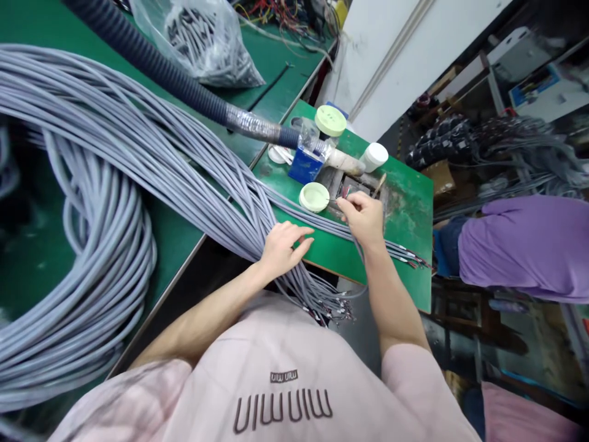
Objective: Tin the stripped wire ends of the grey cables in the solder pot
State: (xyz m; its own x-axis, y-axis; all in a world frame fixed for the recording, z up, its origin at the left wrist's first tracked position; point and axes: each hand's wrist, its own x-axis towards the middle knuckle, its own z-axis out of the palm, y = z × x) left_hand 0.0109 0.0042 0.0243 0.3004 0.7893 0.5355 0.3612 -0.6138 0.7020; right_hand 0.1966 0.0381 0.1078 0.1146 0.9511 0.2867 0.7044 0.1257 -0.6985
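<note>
My right hand (365, 218) is pinched shut on the end of a grey cable, whose length hangs below the wrist. Thin dark wire tips point left from its fingers, over the rim of a small pale-green cup (314, 197). Just behind that hand sits a dark square metal pot (356, 186) in a stained frame. My left hand (283, 245) rests at the edge of a thick bundle of grey cables (221, 196), thumb and forefinger apart, with nothing visible between them. Several stripped cable ends (411, 255) lie to the right on the green table (331, 255).
A dark corrugated hose (175, 73) crosses from upper left to a blue box (306, 164). Around it stand a pale-green lid (330, 120) and a white jar (375, 156). A plastic bag of cable pieces (207, 43) lies behind. Someone in purple (524, 248) is at right.
</note>
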